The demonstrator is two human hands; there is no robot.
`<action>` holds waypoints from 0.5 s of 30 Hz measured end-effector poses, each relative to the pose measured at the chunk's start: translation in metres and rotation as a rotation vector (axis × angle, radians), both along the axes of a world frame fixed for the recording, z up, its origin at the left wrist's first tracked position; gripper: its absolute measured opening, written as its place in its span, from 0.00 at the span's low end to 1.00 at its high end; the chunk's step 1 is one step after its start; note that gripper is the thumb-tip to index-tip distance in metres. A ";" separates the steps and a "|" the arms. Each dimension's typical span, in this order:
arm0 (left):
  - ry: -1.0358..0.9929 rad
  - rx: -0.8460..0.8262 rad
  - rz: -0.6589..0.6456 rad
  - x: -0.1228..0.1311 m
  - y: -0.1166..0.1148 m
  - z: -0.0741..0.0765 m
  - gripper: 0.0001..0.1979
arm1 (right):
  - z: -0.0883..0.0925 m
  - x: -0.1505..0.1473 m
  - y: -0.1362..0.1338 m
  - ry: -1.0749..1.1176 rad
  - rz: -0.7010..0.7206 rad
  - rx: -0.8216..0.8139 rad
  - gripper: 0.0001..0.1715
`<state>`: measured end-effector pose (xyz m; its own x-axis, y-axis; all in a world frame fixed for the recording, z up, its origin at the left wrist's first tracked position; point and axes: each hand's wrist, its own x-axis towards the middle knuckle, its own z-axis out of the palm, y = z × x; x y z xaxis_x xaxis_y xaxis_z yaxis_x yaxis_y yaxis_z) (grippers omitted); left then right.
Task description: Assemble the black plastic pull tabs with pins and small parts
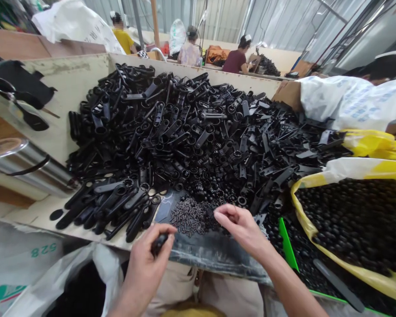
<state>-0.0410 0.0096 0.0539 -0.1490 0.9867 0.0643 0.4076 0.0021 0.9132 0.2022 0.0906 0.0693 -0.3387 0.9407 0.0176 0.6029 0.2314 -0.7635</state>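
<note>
My left hand (150, 257) is curled round a black part (159, 243); right hand (242, 224) loosely bent, contents unclear, small pieces (187, 215) at its 9 o'clock; likely picking, needing fine pinch.

One head-worn view, from above the lap (231, 293) at the near edge of the desk (36, 212), facing forward and down, close over left hand (150, 253) and right hand (242, 226), taking in the desk's back wall (257, 86), workers (232, 60) well beyond it
</note>
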 end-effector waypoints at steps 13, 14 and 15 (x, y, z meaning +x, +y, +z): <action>-0.931 -0.733 -0.107 0.027 -0.027 0.023 0.23 | -0.011 0.021 -0.053 -0.089 -0.073 -0.070 0.18; -0.919 -0.729 -0.125 0.027 -0.027 0.021 0.23 | -0.010 0.020 -0.056 -0.146 -0.045 -0.011 0.17; -0.906 -0.722 -0.142 0.028 -0.027 0.020 0.23 | -0.011 0.019 -0.059 -0.203 -0.018 0.037 0.15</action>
